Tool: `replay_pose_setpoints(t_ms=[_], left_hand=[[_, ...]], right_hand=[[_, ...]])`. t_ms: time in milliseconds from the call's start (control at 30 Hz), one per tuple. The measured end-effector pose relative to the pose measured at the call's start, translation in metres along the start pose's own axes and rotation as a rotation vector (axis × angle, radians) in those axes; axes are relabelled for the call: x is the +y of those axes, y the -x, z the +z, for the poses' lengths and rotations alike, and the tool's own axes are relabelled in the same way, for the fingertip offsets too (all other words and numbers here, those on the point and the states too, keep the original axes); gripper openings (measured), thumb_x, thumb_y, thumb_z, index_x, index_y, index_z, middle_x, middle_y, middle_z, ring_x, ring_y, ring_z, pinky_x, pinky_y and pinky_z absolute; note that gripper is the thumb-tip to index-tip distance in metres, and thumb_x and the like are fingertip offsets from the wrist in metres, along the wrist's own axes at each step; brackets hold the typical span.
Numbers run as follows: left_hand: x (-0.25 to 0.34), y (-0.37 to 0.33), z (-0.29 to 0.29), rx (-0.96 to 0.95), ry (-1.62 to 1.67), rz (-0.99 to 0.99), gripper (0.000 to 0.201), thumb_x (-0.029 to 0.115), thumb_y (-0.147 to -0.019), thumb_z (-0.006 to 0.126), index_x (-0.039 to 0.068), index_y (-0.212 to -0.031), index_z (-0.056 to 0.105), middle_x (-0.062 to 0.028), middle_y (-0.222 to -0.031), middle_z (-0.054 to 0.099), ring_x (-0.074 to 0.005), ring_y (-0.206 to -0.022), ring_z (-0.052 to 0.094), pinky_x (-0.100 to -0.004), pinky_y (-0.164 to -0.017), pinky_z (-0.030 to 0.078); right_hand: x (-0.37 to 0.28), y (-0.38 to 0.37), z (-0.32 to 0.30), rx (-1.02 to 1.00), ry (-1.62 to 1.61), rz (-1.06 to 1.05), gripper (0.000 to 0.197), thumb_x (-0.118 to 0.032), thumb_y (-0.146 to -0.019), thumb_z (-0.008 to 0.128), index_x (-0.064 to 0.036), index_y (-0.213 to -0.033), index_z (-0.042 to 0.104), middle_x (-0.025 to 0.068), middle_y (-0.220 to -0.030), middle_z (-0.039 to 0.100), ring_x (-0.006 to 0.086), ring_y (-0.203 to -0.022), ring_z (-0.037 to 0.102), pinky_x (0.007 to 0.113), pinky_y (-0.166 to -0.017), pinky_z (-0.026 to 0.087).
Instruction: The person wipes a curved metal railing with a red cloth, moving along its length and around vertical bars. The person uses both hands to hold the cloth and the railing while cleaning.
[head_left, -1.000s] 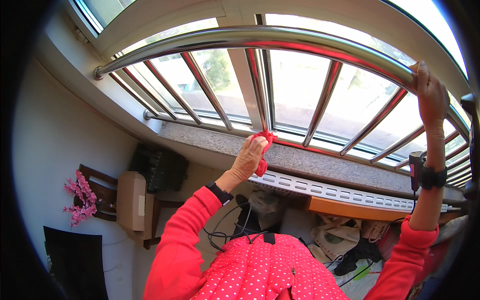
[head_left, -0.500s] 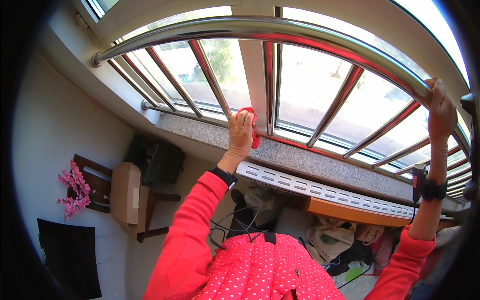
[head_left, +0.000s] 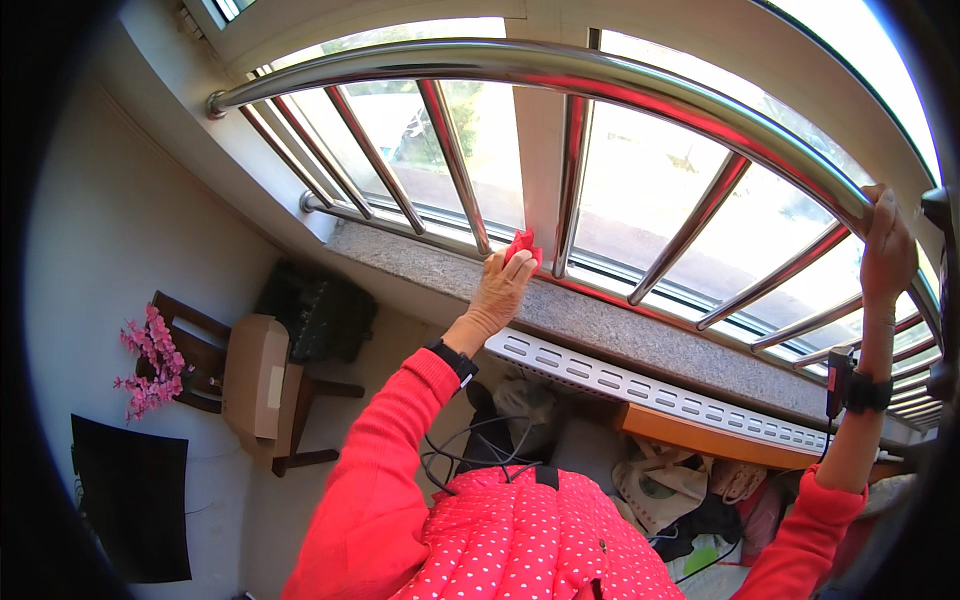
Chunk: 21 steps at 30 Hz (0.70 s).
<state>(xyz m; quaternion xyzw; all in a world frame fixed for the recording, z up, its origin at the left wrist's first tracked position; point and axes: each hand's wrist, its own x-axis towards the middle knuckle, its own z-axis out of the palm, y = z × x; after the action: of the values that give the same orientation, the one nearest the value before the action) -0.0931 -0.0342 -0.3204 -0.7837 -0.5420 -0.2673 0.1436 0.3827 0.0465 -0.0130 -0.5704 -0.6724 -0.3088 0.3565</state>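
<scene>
A shiny metal railing [head_left: 540, 62] curves across the window, its upright bars running down to a lower rail just above the stone sill [head_left: 450, 268]. My left hand [head_left: 503, 288] is closed round a red cloth [head_left: 524, 246], which sits at the lower rail between two uprights. At the right, my right hand [head_left: 888, 245] grips the railing's thick top rail, fingers wrapped over it. Both wrists carry dark straps. Part of the cloth is hidden under my left fingers.
Below the sill runs a white slotted radiator cover [head_left: 640, 385], with a wooden board [head_left: 690, 437] under it. Bags [head_left: 660, 485] and cables lie beneath. To the left stand a wooden chair with a cardboard box [head_left: 252, 380], pink flowers [head_left: 152, 365] and a black screen [head_left: 130, 498].
My left hand and the red cloth have shifted slightly right along the lower rail, and the cloth looks more bunched up. My right hand stays on the top rail. The view has shifted a little.
</scene>
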Motion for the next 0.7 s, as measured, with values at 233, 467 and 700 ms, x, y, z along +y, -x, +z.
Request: replay_pose_setpoints(t_ms=[233,467,700], left_hand=[[-0.019,0.035,-0.038,0.004,0.043,-0.199,0.039,0.000,-0.078,0.059,0.008,-0.117,0.056,-0.0066,-0.124,0.051,-0.0314,-0.120,0.046,-0.0427,-0.100,0.039],[-0.031,0.011,-0.041,0.346,0.184,-0.395,0.042,-0.010,-0.074,0.058,0.005,-0.113,0.056,-0.0135,-0.118,0.056,-0.0343,-0.114,0.049,-0.0444,-0.100,0.039],[-0.083,0.015,-0.016,0.308,0.075,-0.449,0.030,0.004,-0.083,0.056,0.009,-0.112,0.057,-0.0090,-0.118,0.056,-0.0333,-0.114,0.049,-0.0444,-0.098,0.040]], right_hand=[[0.003,-0.003,0.000,-0.037,0.018,-0.008,0.047,-0.036,-0.105,0.033,-0.0135,-0.101,0.073,0.0049,-0.089,0.074,0.0243,-0.078,0.071,0.033,-0.072,0.057],[0.021,-0.008,0.003,-0.206,-0.053,0.092,0.044,-0.036,-0.104,0.035,-0.0095,-0.097,0.070,0.0081,-0.091,0.072,0.0248,-0.083,0.069,0.039,-0.078,0.054],[0.076,-0.024,0.022,-0.224,0.274,-0.393,0.033,0.004,-0.081,0.071,-0.0107,-0.107,0.057,0.0078,-0.097,0.064,0.0260,-0.086,0.064,0.037,-0.069,0.057]])
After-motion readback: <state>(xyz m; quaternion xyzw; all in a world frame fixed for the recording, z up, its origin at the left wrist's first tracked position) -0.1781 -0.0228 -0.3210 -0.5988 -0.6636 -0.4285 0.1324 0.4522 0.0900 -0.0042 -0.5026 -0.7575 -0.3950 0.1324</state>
